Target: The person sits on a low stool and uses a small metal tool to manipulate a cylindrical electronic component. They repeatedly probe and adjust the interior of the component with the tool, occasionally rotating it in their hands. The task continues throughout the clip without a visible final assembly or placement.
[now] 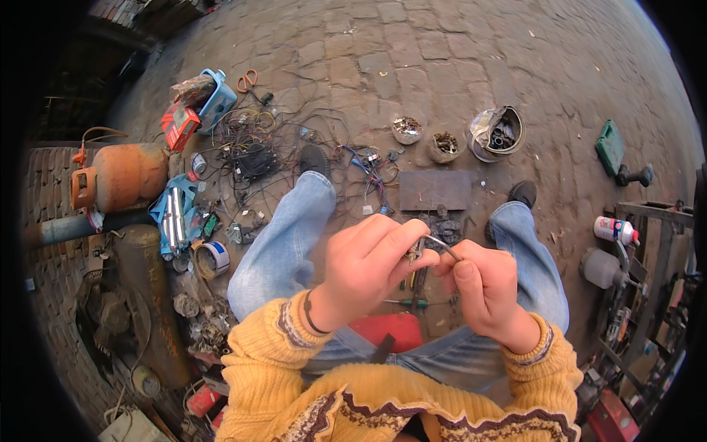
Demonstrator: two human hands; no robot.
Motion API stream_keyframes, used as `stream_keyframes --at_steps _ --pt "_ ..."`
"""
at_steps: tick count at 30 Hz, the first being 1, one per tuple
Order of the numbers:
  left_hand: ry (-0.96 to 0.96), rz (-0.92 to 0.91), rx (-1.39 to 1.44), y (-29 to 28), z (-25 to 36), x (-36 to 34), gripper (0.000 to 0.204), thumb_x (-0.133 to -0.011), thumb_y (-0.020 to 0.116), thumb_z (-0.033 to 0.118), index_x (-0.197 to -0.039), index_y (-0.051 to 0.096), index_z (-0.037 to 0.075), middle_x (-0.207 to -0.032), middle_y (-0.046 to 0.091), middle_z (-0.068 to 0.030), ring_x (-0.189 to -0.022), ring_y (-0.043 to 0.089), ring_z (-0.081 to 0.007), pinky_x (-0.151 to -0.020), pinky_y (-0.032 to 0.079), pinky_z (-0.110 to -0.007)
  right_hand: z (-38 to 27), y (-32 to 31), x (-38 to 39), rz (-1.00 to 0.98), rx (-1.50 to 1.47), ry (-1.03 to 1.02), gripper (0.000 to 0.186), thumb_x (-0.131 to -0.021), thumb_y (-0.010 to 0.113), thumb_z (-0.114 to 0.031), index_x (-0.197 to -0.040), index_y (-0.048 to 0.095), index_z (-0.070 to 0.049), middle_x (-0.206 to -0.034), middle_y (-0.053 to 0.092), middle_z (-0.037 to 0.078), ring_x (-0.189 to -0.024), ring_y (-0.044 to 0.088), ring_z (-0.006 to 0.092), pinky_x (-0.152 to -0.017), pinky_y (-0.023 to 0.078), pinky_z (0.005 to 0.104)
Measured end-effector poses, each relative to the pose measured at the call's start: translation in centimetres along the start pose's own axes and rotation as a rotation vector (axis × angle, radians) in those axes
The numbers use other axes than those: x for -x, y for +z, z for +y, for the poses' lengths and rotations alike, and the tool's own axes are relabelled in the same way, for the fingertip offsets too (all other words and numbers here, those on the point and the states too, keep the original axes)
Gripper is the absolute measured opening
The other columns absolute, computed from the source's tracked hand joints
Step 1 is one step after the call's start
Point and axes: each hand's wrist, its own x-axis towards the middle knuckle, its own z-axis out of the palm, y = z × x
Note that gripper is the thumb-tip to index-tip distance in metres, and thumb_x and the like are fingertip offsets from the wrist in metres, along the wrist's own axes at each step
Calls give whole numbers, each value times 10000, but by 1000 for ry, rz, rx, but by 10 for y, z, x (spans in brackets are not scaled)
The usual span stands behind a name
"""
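Note:
In front of my lap, both hands are raised close together. My left hand (364, 265) is closed, pinching a small metal piece (414, 253) between thumb and forefinger; its exact kind is hidden by the fingers. My right hand (482, 287) is closed around a thin grey metal rod (440, 244), whose far end reaches the small piece. Below the hands a screwdriver with a green handle (421, 303) lies on the ground. Beyond them sits a flat dark metal plate (434, 189), with a dark clump of parts (443, 227) at its near edge.
Tangled wires (254, 144) spread at the left, near a blue basket (219, 103) and an orange gas cylinder (129, 177). Tubs of small metal parts (406, 129) and a larger bucket (497, 134) stand ahead. A metal rack (655, 280) is at the right.

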Motion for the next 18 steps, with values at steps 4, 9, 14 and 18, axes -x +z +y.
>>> stream_keyframes --at_steps 4,9,14,18 --pt "-18 -5 -109 -4 -1 1 347 -696 812 100 -1022 708 44 -693 552 -50 -545 500 -192 -492 393 -309 -2 -5 2 -26 300 -136 62 -853 674 -74 -822 635 -38 -679 602 108 -558 603 302 -494 473 361" --pt "57 41 -143 -3 -6 -2 361 -703 832 119 -1021 687 30 -714 578 -48 -566 557 -198 -490 429 -311 -2 -5 3 27 474 -145 141 -821 714 -92 -756 592 -67 -616 533 75 -506 555 270 -442 419 371" --pt "115 55 -221 0 -8 -3 363 -734 843 150 -1028 675 18 -727 586 -49 -583 582 -200 -491 448 -308 -6 -5 4 -4 508 -78 115 -862 648 -39 -764 587 -36 -615 508 99 -518 533 298 -475 402 378" --pt "143 34 -245 1 -12 -3 382 -745 837 151 -1057 667 13 -743 594 -55 -588 585 -202 -492 451 -309 -7 -4 6 -7 546 -36 164 -869 642 -31 -735 547 -34 -616 494 110 -525 533 307 -482 403 387"
